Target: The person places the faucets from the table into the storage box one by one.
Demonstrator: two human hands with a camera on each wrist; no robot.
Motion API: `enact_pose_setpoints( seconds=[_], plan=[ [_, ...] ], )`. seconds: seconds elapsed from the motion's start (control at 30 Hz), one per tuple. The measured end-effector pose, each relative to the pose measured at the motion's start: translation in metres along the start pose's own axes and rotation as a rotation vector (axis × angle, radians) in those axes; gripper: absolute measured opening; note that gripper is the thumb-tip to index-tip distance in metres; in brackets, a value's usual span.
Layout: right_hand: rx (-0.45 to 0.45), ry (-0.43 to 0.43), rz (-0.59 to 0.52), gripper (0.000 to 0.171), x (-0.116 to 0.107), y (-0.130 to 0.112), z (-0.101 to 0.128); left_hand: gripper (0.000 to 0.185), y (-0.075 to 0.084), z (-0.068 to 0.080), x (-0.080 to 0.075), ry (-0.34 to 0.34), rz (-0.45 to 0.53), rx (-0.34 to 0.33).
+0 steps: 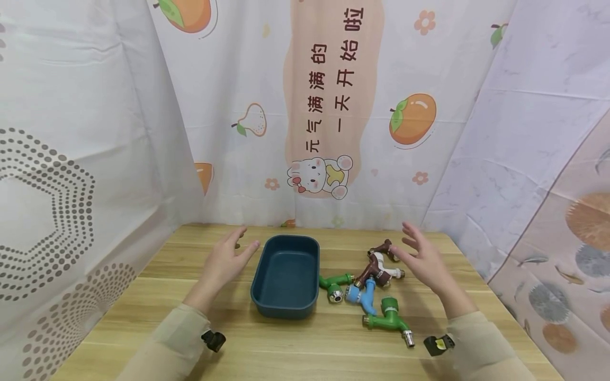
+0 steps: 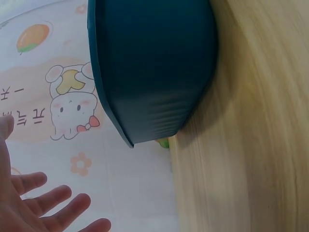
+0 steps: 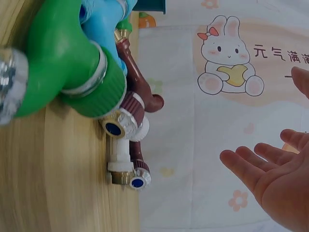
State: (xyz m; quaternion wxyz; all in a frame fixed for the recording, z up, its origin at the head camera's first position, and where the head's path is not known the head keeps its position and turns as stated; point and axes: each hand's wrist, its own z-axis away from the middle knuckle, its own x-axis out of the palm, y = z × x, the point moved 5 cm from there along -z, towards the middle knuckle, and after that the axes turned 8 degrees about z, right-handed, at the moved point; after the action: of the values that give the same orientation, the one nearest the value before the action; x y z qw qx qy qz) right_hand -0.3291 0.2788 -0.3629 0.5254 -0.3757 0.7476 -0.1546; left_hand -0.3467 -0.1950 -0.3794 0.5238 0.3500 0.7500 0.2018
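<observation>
My left hand (image 1: 227, 260) hovers, fingers spread and holding nothing, left of a dark teal plastic tub (image 1: 286, 312). In the left wrist view the tub's side wall (image 2: 149, 72) stands apart from the fingers. Over the table's right side, my right hand (image 1: 424, 260) is raised with its fingers extended. Nearest to it lie several plastic taps: a white tap (image 1: 392, 272), a dark brown tap (image 1: 369, 271) and another brown tap (image 1: 385, 246) behind. A light blue tap (image 1: 367, 297), a green tap (image 1: 388, 320) in front and a green tap (image 1: 333, 286) beside the tub complete the group.
The wood-grain table (image 1: 238, 349) bears the tub and taps. A printed curtain (image 1: 229, 174) hangs at its back edge, with more cloth on the left and right sides. Small black cameras (image 1: 213, 340) sit on both wrists.
</observation>
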Motion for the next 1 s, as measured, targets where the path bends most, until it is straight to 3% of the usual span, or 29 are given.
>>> enact_pose_setpoints(
  seconds=[0.4,0.73,1.0],
  plan=[
    [0.046,-0.037,-0.114,0.075,0.011,-0.01,0.001,0.074,-0.001,0.004,0.007,0.004,0.046,-0.014],
    [0.028,-0.073,-0.26,0.068,0.024,-0.015,-0.004,0.077,0.004,0.006,0.007,-0.001,0.07,-0.037],
    [0.028,-0.079,-0.319,0.067,0.034,-0.02,-0.008,0.069,0.006,0.008,0.008,-0.007,0.106,-0.055]
  ],
)
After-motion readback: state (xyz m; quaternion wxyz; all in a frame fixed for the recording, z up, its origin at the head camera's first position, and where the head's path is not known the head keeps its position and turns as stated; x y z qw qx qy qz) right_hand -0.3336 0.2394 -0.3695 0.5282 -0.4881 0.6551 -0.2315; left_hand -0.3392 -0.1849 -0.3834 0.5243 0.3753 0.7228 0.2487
